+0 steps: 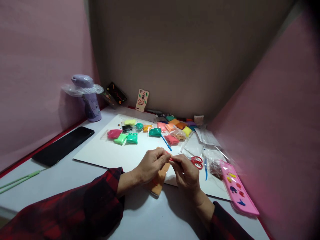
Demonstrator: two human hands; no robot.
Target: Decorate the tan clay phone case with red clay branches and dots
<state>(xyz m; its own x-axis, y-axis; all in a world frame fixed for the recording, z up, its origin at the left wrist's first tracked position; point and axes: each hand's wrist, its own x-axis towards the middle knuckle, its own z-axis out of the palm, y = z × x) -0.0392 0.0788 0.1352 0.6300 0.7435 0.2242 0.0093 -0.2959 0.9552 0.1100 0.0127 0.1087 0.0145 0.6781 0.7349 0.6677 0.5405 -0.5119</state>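
My left hand [152, 164] and my right hand [187, 174] meet fingertip to fingertip, both closed in a pinch. Between them shows a small bit of red clay [171, 159], mostly hidden by the fingers. Beneath my left hand lies a flat orange-tan slab [158, 187], shaped like a phone case; my hand covers much of it. A blue modelling tool [166, 143] rests on the white board [100, 151] just beyond the fingers. Right of my right hand are red-handled scissors [197, 162] and a blue plastic knife [206, 169].
Several bags of coloured clay [155, 132] lie across the back of the board. A pink tray [241, 190] with small clay shapes is at the right. At left are a black phone [63, 145] and purple bottle [92, 105]; a decorated phone case [142, 100] leans behind.
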